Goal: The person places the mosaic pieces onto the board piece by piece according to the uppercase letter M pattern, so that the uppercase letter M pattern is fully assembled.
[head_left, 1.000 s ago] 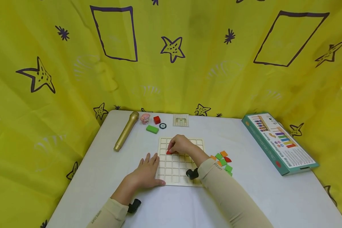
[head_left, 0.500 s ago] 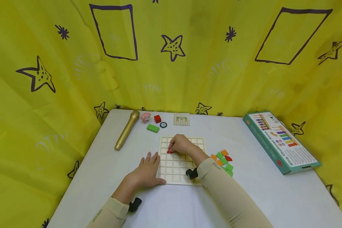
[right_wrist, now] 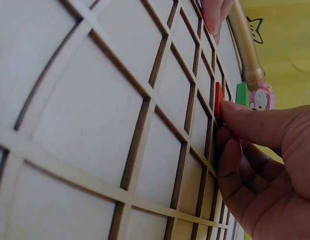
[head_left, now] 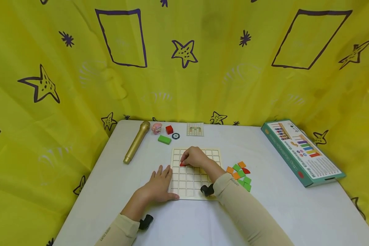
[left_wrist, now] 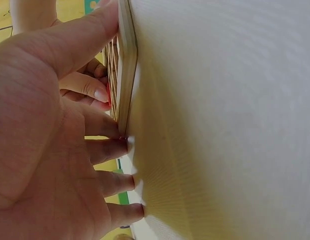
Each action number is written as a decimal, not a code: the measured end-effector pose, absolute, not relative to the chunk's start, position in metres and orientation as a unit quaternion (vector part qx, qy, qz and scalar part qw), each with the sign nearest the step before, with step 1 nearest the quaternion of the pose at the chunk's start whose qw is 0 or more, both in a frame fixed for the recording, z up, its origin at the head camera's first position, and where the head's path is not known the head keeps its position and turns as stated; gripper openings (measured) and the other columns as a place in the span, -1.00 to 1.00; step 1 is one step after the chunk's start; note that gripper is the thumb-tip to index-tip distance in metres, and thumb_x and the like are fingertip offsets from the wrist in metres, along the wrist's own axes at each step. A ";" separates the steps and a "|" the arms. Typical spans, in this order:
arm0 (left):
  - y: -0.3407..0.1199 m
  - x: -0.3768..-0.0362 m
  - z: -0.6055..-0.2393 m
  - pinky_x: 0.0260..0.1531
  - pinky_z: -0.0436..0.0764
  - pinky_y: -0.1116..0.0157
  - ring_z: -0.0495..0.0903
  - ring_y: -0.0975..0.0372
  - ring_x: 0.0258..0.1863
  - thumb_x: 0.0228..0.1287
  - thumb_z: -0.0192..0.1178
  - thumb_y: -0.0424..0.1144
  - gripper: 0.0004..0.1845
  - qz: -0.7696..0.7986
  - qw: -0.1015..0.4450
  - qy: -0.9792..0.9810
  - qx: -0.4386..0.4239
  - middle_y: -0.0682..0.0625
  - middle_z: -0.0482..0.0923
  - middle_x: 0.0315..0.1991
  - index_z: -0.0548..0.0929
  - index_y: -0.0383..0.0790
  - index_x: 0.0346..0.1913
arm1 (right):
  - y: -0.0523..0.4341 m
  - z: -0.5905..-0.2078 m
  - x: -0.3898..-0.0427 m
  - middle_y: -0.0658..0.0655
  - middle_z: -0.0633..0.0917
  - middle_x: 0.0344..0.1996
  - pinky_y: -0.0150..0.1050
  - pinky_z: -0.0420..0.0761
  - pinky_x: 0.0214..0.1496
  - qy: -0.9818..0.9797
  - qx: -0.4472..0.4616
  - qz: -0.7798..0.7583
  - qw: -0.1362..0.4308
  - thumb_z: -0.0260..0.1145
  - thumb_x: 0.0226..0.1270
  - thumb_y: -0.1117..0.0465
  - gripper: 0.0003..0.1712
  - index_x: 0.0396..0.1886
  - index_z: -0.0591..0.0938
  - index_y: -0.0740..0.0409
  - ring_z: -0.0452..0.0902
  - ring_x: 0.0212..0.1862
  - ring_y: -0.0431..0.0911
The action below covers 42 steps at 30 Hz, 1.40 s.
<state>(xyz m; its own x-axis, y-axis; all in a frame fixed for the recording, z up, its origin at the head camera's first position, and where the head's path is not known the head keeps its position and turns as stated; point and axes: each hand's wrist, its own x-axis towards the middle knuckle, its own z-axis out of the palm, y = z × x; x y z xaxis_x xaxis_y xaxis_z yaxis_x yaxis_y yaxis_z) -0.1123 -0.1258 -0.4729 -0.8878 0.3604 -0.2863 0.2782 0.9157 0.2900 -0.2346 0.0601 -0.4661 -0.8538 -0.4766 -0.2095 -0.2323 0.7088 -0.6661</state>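
Observation:
A pale wooden grid board (head_left: 187, 184) lies flat on the white table (head_left: 295, 212). My right hand (head_left: 194, 157) rests over its upper left part, fingertips (right_wrist: 235, 112) curled onto a small red piece (head_left: 182, 164) (right_wrist: 218, 102) seated in a cell. My left hand (head_left: 160, 182) lies flat on the table at the board's left edge, fingers spread, thumb (left_wrist: 80, 40) pressed against the board's rim (left_wrist: 126, 65). A heap of green, orange and red pieces (head_left: 240, 174) sits just right of the board.
At the back of the table lie a gold microphone (head_left: 136, 141), a pink figure (head_left: 156, 127), a red cube (head_left: 169, 129), a green block (head_left: 164, 139), a dark ring (head_left: 176, 136) and a pattern card (head_left: 195, 129). A teal game box (head_left: 301, 152) lies at the right. Yellow curtain surrounds.

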 end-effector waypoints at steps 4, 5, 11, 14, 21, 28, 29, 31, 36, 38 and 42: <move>-0.125 -0.113 -0.475 0.42 0.04 -0.23 -0.12 -0.24 0.55 0.10 0.35 0.34 0.18 0.123 0.170 0.964 0.165 -0.27 0.01 0.58 0.14 -0.43 0.54 | 0.062 -0.468 -0.234 -0.05 0.70 -0.44 -0.25 0.51 -0.14 0.904 -0.189 -0.338 0.183 0.48 0.26 0.29 -0.92 -0.42 0.75 0.07 0.50 -0.27 -0.11; -0.125 -0.113 -0.475 0.42 0.04 -0.23 -0.12 -0.24 0.55 0.10 0.35 0.34 0.18 0.123 0.171 0.964 0.165 -0.27 0.01 0.58 0.13 -0.43 0.54 | 0.063 -0.468 -0.234 -0.05 0.70 -0.43 -0.24 0.51 -0.14 0.903 -0.189 -0.341 0.181 0.48 0.26 0.29 -0.93 -0.40 0.75 0.07 0.50 -0.26 -0.11; -0.126 -0.112 -0.474 0.42 0.05 -0.23 -0.12 -0.25 0.55 0.11 0.36 0.33 0.18 0.124 0.170 0.964 0.165 -0.27 0.01 0.57 0.14 -0.43 0.54 | 0.069 -0.469 -0.234 -0.05 0.71 -0.36 -0.22 0.53 -0.08 0.898 -0.196 -0.354 0.171 0.48 0.26 0.27 -0.97 -0.33 0.76 0.07 0.51 -0.23 -0.12; -0.124 -0.112 -0.473 0.42 0.05 -0.23 -0.11 -0.24 0.55 0.10 0.37 0.32 0.18 0.123 0.169 0.964 0.162 -0.27 0.02 0.57 0.15 -0.43 0.53 | 0.073 -0.467 -0.233 -0.07 0.72 -0.34 -0.22 0.54 -0.10 0.896 -0.201 -0.358 0.171 0.48 0.26 0.26 -0.96 -0.33 0.77 0.03 0.52 -0.24 -0.12; -0.124 -0.111 -0.473 0.43 0.04 -0.21 -0.12 -0.23 0.55 0.09 0.38 0.32 0.18 0.127 0.171 0.965 0.156 -0.26 0.01 0.58 0.14 -0.42 0.54 | 0.085 -0.456 -0.233 -0.07 0.74 -0.29 -0.22 0.57 -0.12 0.894 -0.201 -0.363 0.169 0.45 0.29 0.26 -0.95 -0.27 0.78 0.05 0.57 -0.24 -0.15; -0.124 -0.111 -0.471 0.44 0.02 -0.21 -0.13 -0.24 0.55 0.11 0.38 0.30 0.17 0.131 0.170 0.964 0.157 -0.26 0.00 0.58 0.14 -0.43 0.54 | 0.101 -0.443 -0.234 -0.04 0.75 -0.26 -0.19 0.60 -0.13 0.900 -0.203 -0.351 0.162 0.43 0.32 0.26 -0.89 -0.18 0.79 0.13 0.60 -0.18 -0.11; -0.124 -0.111 -0.471 0.44 0.02 -0.21 -0.13 -0.24 0.55 0.11 0.38 0.30 0.17 0.132 0.169 0.964 0.158 -0.27 0.00 0.58 0.13 -0.43 0.54 | 0.104 -0.442 -0.235 -0.04 0.75 -0.26 -0.19 0.60 -0.14 0.900 -0.204 -0.350 0.160 0.43 0.33 0.26 -0.88 -0.17 0.79 0.14 0.60 -0.18 -0.11; -0.124 -0.111 -0.472 0.44 0.02 -0.21 -0.13 -0.24 0.55 0.11 0.38 0.30 0.17 0.132 0.168 0.964 0.158 -0.27 0.00 0.58 0.13 -0.44 0.54 | 0.111 -0.439 -0.235 -0.02 0.75 -0.25 -0.20 0.60 -0.18 0.901 -0.204 -0.349 0.155 0.42 0.34 0.26 -0.87 -0.16 0.78 0.16 0.60 -0.19 -0.10; -0.125 -0.110 -0.472 0.44 0.02 -0.21 -0.13 -0.24 0.55 0.12 0.38 0.29 0.16 0.132 0.168 0.964 0.158 -0.27 0.00 0.58 0.13 -0.44 0.54 | 0.132 -0.433 -0.234 0.01 0.74 -0.22 -0.19 0.61 -0.22 0.902 -0.180 -0.360 0.158 0.41 0.35 0.24 -0.82 -0.10 0.77 0.17 0.59 -0.21 -0.08; -0.124 -0.110 -0.473 0.44 0.03 -0.21 -0.13 -0.24 0.55 0.12 0.38 0.28 0.16 0.133 0.167 0.964 0.158 -0.27 0.00 0.58 0.13 -0.44 0.54 | 0.143 -0.431 -0.234 0.03 0.74 -0.21 -0.19 0.61 -0.23 0.903 -0.170 -0.362 0.159 0.41 0.35 0.24 -0.80 -0.08 0.77 0.19 0.59 -0.22 -0.06; -0.124 -0.110 -0.473 0.44 0.03 -0.21 -0.13 -0.24 0.55 0.11 0.39 0.27 0.16 0.137 0.165 0.964 0.159 -0.28 0.00 0.57 0.14 -0.45 0.53 | 0.163 -0.431 -0.235 0.04 0.74 -0.20 -0.18 0.60 -0.21 0.909 -0.161 -0.353 0.152 0.40 0.36 0.23 -0.77 -0.06 0.76 0.22 0.58 -0.21 -0.05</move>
<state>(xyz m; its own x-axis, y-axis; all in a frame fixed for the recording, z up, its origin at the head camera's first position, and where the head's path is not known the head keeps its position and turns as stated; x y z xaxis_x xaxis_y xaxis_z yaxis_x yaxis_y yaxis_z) -0.1104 -0.1237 -0.4734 -0.8952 0.3518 -0.2734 0.2614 0.9117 0.3171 -0.2347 0.1627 -0.4311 -0.9019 -0.3999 -0.1631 -0.1850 0.6991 -0.6907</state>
